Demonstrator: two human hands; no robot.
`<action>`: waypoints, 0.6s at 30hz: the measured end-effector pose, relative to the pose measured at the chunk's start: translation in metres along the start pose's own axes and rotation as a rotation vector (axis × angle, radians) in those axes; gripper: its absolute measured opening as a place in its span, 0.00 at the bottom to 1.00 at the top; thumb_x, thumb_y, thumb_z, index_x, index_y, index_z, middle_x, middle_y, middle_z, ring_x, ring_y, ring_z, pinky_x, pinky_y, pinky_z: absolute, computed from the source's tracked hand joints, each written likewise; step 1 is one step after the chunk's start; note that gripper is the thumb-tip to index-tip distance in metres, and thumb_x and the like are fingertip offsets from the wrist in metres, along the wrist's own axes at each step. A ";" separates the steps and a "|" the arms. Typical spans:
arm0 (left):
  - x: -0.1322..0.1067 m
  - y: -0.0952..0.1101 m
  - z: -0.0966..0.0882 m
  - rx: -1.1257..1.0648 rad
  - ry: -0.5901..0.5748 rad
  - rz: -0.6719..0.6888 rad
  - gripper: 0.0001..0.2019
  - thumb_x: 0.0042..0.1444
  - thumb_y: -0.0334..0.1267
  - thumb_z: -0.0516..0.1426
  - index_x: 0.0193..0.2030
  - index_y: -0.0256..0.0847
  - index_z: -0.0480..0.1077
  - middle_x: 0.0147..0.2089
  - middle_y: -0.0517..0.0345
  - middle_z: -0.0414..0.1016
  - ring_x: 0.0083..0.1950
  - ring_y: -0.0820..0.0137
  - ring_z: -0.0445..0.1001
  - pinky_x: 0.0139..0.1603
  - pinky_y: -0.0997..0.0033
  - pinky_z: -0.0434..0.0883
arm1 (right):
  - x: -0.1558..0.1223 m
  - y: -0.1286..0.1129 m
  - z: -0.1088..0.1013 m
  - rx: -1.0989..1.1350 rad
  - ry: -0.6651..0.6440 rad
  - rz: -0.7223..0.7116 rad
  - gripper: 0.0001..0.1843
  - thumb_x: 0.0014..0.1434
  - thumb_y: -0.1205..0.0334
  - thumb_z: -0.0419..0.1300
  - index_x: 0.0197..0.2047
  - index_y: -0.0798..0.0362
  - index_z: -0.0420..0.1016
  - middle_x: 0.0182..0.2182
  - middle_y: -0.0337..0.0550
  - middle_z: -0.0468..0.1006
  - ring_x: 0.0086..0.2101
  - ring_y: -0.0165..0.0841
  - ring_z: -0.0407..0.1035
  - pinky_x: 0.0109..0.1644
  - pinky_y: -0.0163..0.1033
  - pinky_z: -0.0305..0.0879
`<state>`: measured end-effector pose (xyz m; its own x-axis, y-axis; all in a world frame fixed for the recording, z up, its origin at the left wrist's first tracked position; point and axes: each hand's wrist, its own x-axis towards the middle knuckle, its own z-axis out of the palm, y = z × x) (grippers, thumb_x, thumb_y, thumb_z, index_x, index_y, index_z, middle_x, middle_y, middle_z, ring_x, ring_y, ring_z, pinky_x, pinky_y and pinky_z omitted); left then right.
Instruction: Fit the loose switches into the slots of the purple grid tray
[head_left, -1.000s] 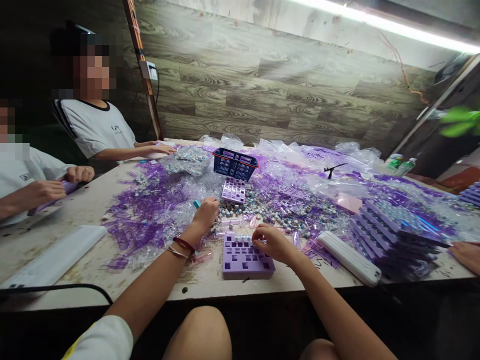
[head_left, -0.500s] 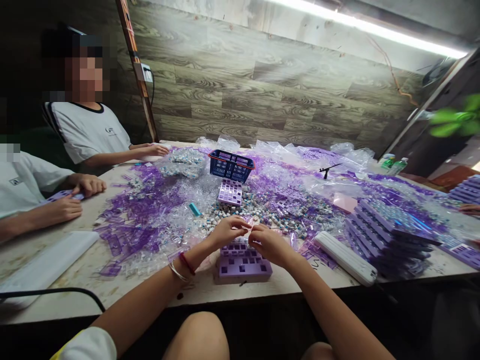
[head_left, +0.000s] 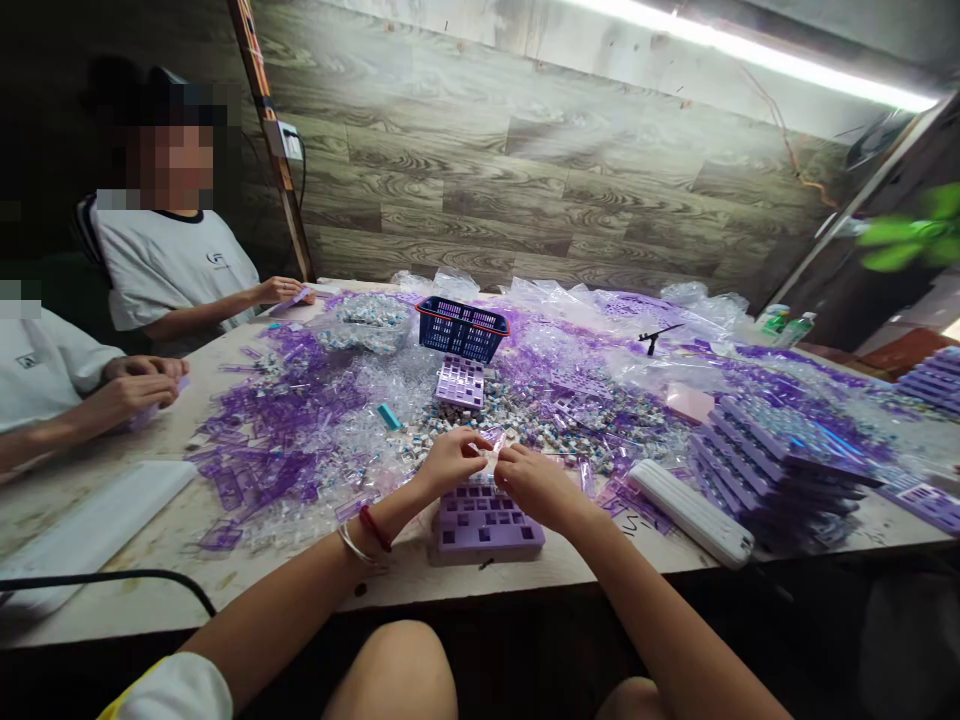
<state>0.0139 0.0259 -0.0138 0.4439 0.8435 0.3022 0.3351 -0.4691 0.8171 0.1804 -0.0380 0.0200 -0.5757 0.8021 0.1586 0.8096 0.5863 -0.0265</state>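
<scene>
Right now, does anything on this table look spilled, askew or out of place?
Nothing looks damaged. Clear purple pieces lie strewn over the table, small parts are heaped loose beyond the purple tray, and the tray stack at right fans out askew. The left hand and right hand pinch a small clear piece.

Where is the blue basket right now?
In the head view, the blue basket sits centre, on the far side, directly behind a small purple tray.
</scene>
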 end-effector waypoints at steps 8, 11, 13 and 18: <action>0.001 -0.001 -0.003 0.043 -0.003 0.012 0.10 0.46 0.27 0.57 0.35 0.37 0.77 0.37 0.55 0.77 0.36 0.70 0.73 0.38 0.73 0.70 | -0.001 0.002 0.000 0.093 -0.007 0.057 0.09 0.58 0.74 0.57 0.33 0.55 0.77 0.37 0.47 0.77 0.42 0.36 0.69 0.46 0.39 0.64; 0.001 -0.001 -0.003 0.059 -0.031 0.014 0.11 0.46 0.27 0.56 0.36 0.36 0.77 0.37 0.55 0.76 0.34 0.71 0.73 0.36 0.74 0.70 | -0.003 0.003 -0.002 0.164 0.000 0.081 0.06 0.56 0.73 0.59 0.33 0.55 0.77 0.38 0.46 0.77 0.42 0.37 0.70 0.46 0.39 0.65; 0.001 0.001 -0.003 0.037 -0.059 0.027 0.11 0.47 0.29 0.57 0.37 0.36 0.77 0.37 0.55 0.75 0.33 0.72 0.72 0.34 0.75 0.69 | -0.006 0.004 -0.004 0.214 0.030 0.087 0.05 0.55 0.72 0.60 0.34 0.55 0.76 0.38 0.46 0.77 0.42 0.36 0.70 0.45 0.38 0.65; -0.002 0.007 0.000 -0.049 -0.163 0.125 0.11 0.48 0.32 0.58 0.39 0.35 0.76 0.38 0.54 0.74 0.31 0.74 0.71 0.31 0.77 0.67 | -0.014 0.016 -0.011 0.285 0.146 0.147 0.07 0.57 0.73 0.58 0.32 0.54 0.75 0.34 0.43 0.75 0.37 0.33 0.70 0.41 0.36 0.65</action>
<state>0.0155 0.0208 -0.0090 0.6093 0.7242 0.3229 0.2298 -0.5510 0.8022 0.2029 -0.0413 0.0279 -0.4166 0.8676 0.2716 0.8064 0.4906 -0.3303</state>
